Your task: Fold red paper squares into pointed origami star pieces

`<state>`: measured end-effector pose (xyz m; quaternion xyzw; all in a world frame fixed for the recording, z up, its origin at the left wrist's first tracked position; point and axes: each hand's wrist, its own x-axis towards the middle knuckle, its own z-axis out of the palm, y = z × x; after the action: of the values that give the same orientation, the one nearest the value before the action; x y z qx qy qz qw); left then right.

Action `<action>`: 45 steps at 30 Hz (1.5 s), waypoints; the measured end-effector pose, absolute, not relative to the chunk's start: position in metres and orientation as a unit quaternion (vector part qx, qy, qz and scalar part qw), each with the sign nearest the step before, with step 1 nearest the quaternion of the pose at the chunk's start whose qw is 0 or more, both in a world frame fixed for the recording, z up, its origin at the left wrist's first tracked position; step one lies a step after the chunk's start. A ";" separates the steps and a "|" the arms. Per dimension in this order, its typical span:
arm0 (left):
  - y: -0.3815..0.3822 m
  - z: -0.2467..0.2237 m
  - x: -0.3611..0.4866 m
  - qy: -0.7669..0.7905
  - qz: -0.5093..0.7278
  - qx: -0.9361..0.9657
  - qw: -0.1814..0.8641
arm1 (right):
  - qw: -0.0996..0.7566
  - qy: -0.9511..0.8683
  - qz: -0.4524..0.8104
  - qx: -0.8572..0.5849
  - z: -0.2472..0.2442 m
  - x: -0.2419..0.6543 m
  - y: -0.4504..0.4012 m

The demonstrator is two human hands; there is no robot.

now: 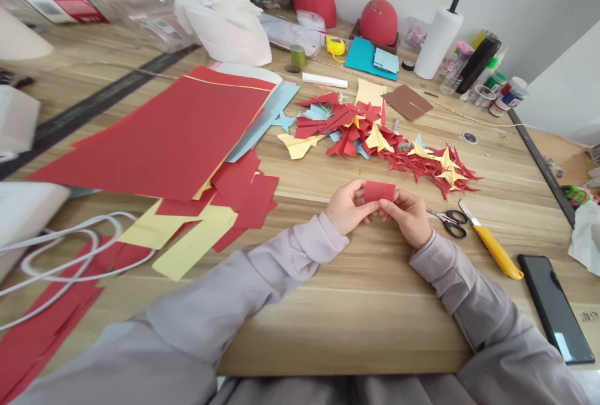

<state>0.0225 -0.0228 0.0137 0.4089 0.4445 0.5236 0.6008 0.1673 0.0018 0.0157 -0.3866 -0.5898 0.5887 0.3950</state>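
Note:
A small red piece of paper [379, 190] is held up between my two hands above the wooden table. My left hand [349, 208] pinches its left side, with the thumb along the lower edge. On the other side my right hand [407, 212] grips the lower right corner, thumb against the paper. Both thumb tips nearly meet at the bottom edge. Just beyond the hands lies a pile of folded red, yellow and blue paper shapes [347, 127]. Pointed red and yellow paper stars [435, 164] spread to its right.
Scissors [454, 222], a yellow utility knife [497, 249] and a black phone [555, 305] lie to the right. Large red sheets [164, 136] and cut yellow strips [194, 242] are on the left, near a white cable [94, 249]. Bottles and tape stand at the back.

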 end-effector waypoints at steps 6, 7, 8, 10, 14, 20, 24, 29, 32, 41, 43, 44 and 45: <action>-0.022 0.011 0.023 0.451 0.535 0.393 0.596 | 0.392 -0.607 0.571 -0.390 0.011 0.165 0.000; -0.022 0.011 0.023 0.451 0.535 0.392 0.597 | 0.389 -0.610 0.568 -0.391 0.011 0.165 0.000; -0.022 0.012 0.023 0.451 0.533 0.394 0.598 | 0.387 -0.615 0.565 -0.392 0.011 0.165 0.000; -0.022 0.013 0.022 0.449 0.528 0.401 0.599 | 0.381 -0.622 0.562 -0.392 0.011 0.165 0.000; -0.022 0.013 0.019 0.444 0.522 0.405 0.606 | 0.367 -0.614 0.581 -0.390 0.013 0.166 0.001; -0.018 0.013 0.014 0.417 0.526 0.390 0.631 | 0.356 -0.596 0.604 -0.391 0.017 0.168 0.003; -0.016 0.012 0.011 0.405 0.520 0.395 0.640 | 0.360 -0.600 0.600 -0.388 0.018 0.170 0.004; -0.013 0.011 0.007 0.380 0.513 0.399 0.658 | 0.361 -0.603 0.602 -0.380 0.018 0.171 0.005; -0.012 0.010 0.005 0.374 0.511 0.401 0.661 | 0.363 -0.600 0.601 -0.382 0.018 0.172 0.005; -0.015 0.012 0.008 0.420 0.529 0.372 0.637 | 0.401 -0.553 0.610 -0.402 0.013 0.173 0.009; -0.015 0.011 0.008 0.413 0.531 0.372 0.639 | 0.400 -0.551 0.617 -0.394 0.012 0.174 0.009; -0.015 0.010 0.008 0.407 0.532 0.372 0.642 | 0.398 -0.551 0.621 -0.389 0.012 0.174 0.009; -0.015 0.010 0.007 0.401 0.533 0.372 0.646 | 0.396 -0.551 0.625 -0.385 0.012 0.174 0.009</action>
<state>0.0073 -0.0146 0.0097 0.3721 0.4009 0.5328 0.6457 0.1739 0.0086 0.0120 -0.3849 -0.5514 0.6251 0.3964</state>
